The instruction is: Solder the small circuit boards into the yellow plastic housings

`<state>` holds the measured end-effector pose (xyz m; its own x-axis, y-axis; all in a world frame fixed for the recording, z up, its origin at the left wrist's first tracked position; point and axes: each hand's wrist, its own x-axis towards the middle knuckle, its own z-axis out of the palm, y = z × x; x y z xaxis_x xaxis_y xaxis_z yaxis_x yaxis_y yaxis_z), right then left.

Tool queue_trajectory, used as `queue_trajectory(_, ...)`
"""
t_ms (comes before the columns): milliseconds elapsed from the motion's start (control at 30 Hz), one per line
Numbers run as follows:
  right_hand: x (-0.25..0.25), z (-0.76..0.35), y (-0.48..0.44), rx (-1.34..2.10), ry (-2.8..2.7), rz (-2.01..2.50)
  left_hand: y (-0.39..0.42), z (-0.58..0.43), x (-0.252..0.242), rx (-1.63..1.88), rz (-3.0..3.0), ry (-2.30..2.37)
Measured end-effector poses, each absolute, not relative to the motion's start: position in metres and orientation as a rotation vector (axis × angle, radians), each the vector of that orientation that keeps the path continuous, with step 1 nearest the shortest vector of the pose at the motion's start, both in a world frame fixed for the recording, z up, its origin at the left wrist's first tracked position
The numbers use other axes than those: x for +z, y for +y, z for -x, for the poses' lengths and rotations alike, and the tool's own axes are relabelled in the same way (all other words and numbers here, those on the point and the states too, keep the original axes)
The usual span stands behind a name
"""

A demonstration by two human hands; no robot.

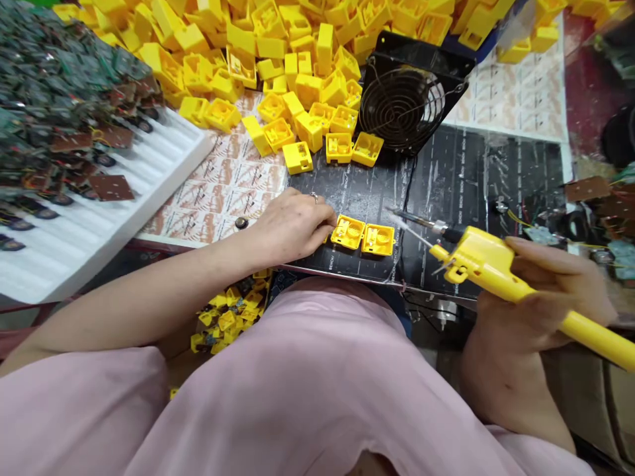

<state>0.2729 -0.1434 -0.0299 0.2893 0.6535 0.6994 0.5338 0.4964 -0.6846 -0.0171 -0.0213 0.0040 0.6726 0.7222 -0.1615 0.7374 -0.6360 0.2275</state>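
Observation:
My left hand [292, 225] lies on a black work mat [342, 192], fingers together and curled. Its fingertips touch the nearer of two open yellow plastic housings [348, 233], and the second housing [378, 239] sits just to the right. What lies under the fingertips is hidden. My right hand [555, 291] grips a yellow-handled soldering iron [486, 264], its thin metal tip pointing left across the mat and apart from the housings. Several more housings [340, 147] stand along the far edge of the mat.
A large heap of yellow housings [278, 66] fills the far side, beside a black wire-guarded fan [401, 102]. A white foam tray [163, 165] holds circuit boards at the left. Brown boards and wires [588, 188] lie at the right. Small yellow parts [228, 317] lie near my lap.

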Motion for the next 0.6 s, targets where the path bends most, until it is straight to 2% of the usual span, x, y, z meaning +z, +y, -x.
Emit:
queue_trajectory(100, -0.035, -0.269, -0.144, 0.047, -1.501, 1.090, -0.020, 0.015, 0.002, -0.081, -2.610, 1.156)
queue_trajectory(267, -0.028, -0.265, -0.152, 0.163, -1.738, 1.119, -0.018, 0.015, -0.001, -0.068, -2.660, 1.155)
queue_trajectory(600, -0.026, -0.253, -0.137, 0.166, -1.843, 0.988, -0.004, -0.002, 0.007, -0.304, -2.680, 1.239)
